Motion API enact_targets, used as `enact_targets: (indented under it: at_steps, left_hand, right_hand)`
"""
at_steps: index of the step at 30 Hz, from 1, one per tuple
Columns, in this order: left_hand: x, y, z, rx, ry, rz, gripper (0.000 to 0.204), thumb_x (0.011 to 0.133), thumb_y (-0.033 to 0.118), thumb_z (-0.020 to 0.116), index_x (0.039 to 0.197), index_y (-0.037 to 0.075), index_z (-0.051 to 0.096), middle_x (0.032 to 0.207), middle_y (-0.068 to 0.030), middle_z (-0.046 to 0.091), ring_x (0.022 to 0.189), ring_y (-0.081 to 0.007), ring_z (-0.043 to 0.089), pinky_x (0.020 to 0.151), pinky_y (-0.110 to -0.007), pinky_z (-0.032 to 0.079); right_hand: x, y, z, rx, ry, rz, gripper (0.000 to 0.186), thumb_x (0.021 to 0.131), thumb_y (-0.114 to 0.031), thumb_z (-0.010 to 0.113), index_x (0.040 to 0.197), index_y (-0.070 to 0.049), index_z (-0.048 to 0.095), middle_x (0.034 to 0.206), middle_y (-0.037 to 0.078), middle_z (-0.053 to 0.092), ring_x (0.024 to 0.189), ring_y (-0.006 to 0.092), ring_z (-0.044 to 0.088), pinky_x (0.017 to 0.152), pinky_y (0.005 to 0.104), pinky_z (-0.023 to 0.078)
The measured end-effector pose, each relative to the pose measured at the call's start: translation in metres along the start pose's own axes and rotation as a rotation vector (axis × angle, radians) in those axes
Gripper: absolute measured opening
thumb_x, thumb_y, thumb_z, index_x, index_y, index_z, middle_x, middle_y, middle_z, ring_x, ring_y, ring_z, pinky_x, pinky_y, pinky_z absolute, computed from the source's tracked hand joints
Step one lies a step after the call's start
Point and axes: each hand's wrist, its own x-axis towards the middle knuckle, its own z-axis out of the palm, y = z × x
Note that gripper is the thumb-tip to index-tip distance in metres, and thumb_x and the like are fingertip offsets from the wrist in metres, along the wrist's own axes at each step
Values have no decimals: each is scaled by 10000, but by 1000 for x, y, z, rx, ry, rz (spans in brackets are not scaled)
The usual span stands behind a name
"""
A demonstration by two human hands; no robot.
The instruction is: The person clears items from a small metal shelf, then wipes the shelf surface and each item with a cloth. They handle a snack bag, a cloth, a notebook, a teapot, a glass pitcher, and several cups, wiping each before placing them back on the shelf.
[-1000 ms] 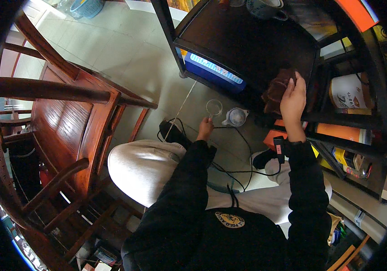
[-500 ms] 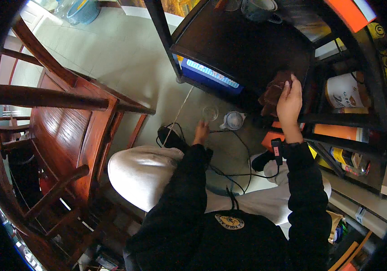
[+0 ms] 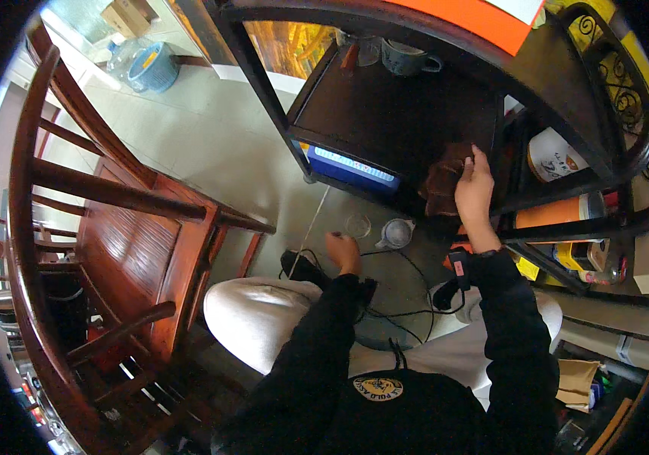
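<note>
My right hand [image 3: 476,193] grips a folded brown cloth [image 3: 442,182] at the right end of the dark shelf [image 3: 385,106]. My left hand [image 3: 343,252] is low over the floor, its fingers curled in with nothing visible in them. Just beyond it a clear round glass cup [image 3: 357,225] stands on the floor, apart from the hand. To the right of that cup is a small pale teapot [image 3: 396,233] with a spout and handle. A grey mug [image 3: 409,59] stands at the shelf's far edge.
A reddish wooden armchair [image 3: 135,243] fills the left side. Black cables [image 3: 415,273] loop over the floor between my feet. Under the shelf lies a blue box [image 3: 351,168]. A white canister [image 3: 556,155] and other packages sit on the rack at right.
My left hand has drawn back from the glass cup, which stays on the floor. My right hand still has the brown cloth. The whole view has shifted, showing more of the shelf's back.
</note>
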Motion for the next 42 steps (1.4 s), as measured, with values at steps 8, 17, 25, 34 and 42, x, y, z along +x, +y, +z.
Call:
enact_targets:
  at_steps: [8, 17, 25, 34, 42]
  left_hand:
    - [12, 120, -29, -672, 238, 412, 81, 796, -11, 541, 862, 12, 498, 778, -51, 500, 719, -164, 485, 700, -292, 417]
    - [-24, 310, -77, 37, -100, 1135, 327, 742, 139, 714, 959, 9, 505, 912, -171, 596, 853, -354, 585, 782, -382, 461]
    - [6, 435, -25, 1305, -472, 1248, 629, 738, 435, 665, 1175, 10, 508, 1223, -243, 507, 1080, -366, 526, 911, -432, 440]
    - [54, 465, 46, 1589, -507, 1129, 604, 739, 414, 660, 1172, 18, 517, 1193, -236, 526, 1057, -357, 538, 905, -425, 440]
    - [65, 475, 71, 1601, -524, 1110, 583, 739, 395, 655, 1169, 24, 525, 1165, -229, 543, 1037, -349, 549, 899, -418, 441]
  right_hand:
    - [0, -46, -47, -328, 66, -270, 348, 806, -137, 575, 1147, -67, 578, 1253, 115, 500, 1071, 341, 471, 886, 440, 391]
    - [-5, -4, -3, -424, -196, -279, 528, 826, -454, 556, 1214, -96, 543, 1359, 155, 426, 1221, 367, 398, 986, 535, 304]
    - [-6, 6, 2, -359, -248, -206, 565, 813, -406, 581, 1284, -110, 482, 1377, 157, 409, 1240, 364, 392, 977, 518, 340]
    - [1, 2, 1, -275, -246, -160, 565, 797, -396, 586, 1271, -102, 491, 1382, 147, 404, 1229, 364, 401, 961, 521, 344]
    - [3, 6, 3, -254, -206, -204, 558, 784, -390, 591, 1236, -70, 519, 1216, 157, 512, 1097, 361, 473, 918, 497, 366]
